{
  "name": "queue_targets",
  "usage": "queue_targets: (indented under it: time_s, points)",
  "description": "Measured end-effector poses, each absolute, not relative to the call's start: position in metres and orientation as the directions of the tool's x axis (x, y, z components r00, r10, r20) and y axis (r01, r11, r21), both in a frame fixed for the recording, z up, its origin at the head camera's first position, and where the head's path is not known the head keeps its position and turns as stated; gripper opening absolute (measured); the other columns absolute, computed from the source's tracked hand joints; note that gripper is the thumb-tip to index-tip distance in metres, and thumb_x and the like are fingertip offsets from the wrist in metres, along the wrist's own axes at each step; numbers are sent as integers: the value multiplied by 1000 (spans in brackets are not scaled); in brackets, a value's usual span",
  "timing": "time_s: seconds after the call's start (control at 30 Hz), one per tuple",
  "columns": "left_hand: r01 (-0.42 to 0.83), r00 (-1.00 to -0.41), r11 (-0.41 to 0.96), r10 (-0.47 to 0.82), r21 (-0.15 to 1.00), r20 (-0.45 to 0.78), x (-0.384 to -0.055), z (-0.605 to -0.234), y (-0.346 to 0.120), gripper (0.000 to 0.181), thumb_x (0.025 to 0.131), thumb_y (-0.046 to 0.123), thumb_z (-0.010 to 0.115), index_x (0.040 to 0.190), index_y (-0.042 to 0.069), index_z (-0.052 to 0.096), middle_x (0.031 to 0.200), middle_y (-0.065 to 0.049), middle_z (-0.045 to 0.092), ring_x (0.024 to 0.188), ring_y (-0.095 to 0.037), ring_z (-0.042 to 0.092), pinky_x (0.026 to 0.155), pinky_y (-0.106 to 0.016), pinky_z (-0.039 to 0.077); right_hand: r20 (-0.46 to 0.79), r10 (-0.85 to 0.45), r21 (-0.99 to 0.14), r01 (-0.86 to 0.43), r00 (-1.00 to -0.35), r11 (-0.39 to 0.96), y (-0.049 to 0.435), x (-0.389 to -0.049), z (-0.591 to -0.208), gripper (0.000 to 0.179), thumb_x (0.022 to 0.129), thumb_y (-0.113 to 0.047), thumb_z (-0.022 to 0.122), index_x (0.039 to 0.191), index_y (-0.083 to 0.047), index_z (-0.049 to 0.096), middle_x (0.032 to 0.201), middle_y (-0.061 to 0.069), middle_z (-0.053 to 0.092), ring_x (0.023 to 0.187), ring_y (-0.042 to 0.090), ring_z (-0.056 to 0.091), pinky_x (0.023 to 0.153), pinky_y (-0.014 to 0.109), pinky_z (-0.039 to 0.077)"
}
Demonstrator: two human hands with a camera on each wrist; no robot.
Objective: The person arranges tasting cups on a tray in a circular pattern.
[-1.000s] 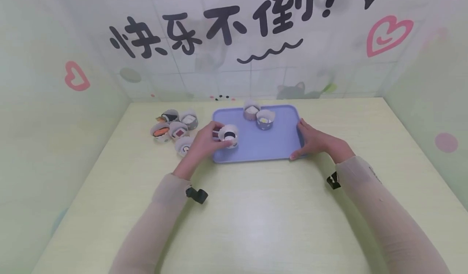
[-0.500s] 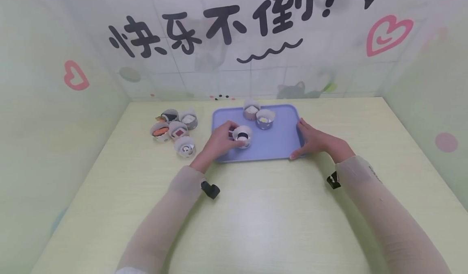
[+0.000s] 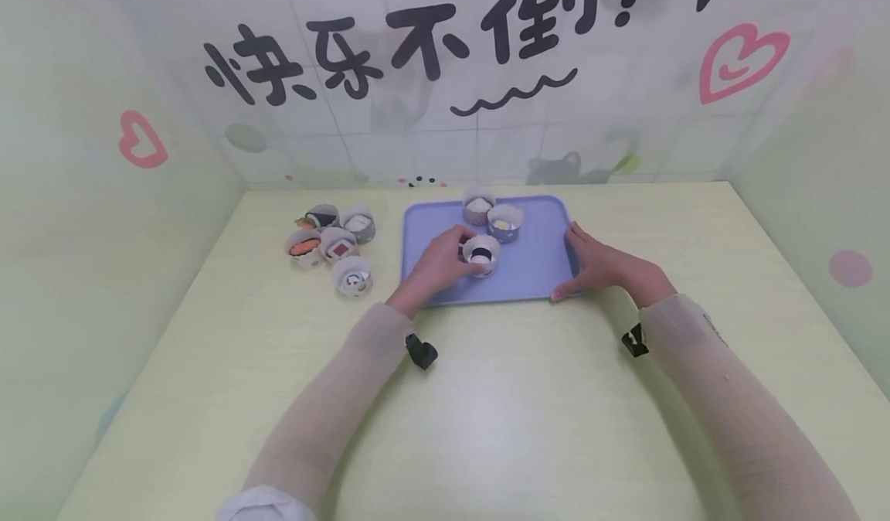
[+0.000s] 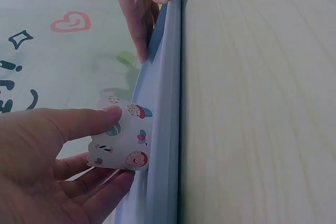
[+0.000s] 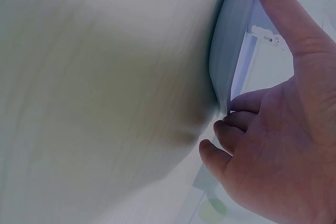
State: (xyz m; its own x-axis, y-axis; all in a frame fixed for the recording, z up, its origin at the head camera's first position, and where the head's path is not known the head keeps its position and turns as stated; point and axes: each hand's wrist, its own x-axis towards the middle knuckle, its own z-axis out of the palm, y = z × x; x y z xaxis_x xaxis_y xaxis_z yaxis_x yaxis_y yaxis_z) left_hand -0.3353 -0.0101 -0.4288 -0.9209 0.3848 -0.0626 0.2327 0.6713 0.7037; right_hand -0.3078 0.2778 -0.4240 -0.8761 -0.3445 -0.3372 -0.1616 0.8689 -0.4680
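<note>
My left hand (image 3: 441, 262) pinches a white paper baking cup (image 4: 126, 137) printed with cupcakes, thumb on one side and fingers on the other. In the head view, a white piece with a black band (image 3: 480, 254) sits inside it, like a rice ball. The cup is upright over the middle of the blue tray (image 3: 531, 262), its base close to the tray floor. My right hand (image 3: 599, 264) grips the tray's right end, thumb at the front corner and fingers along the side. Behind the held cup, a pink cup (image 3: 476, 215) and a grey dotted cup (image 3: 505, 233) stand on the tray.
Left of the tray, several more food-filled paper cups cluster on the table (image 3: 445, 428), among them one with an orange topping (image 3: 304, 249) and one with a dark red square (image 3: 339, 250). A lettered back wall (image 3: 417, 150) rises behind the tray.
My left hand has carried the paper cup rightward across the tray, from its left edge to the middle. My right hand and the tray have stayed put.
</note>
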Motion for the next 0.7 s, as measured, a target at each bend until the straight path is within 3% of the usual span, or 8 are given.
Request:
queue_targets:
  time_s: [0.4, 0.7]
  points:
    - [242, -919, 681, 388, 691, -61, -341, -431, 6, 62, 86, 23, 79, 138, 5, 50, 137, -11, 58, 126, -27, 56, 110, -40, 46, -329, -344, -469, -165, -879, 868, 278, -309, -423, 134, 74, -50, 84, 153, 13, -4, 161, 35, -12, 151, 49, -5, 125, 60, 8]
    - [258, -924, 682, 380, 684, -31, -342, -433, 15, 56, 86, 22, 79, 133, 7, 52, 133, -10, 60, 122, -26, 57, 107, -40, 47, -312, -355, -479, -176, -881, 860, 278, -309, -425, 134, 74, -49, 85, 153, 14, -3, 161, 36, -11, 151, 50, -3, 124, 60, 9]
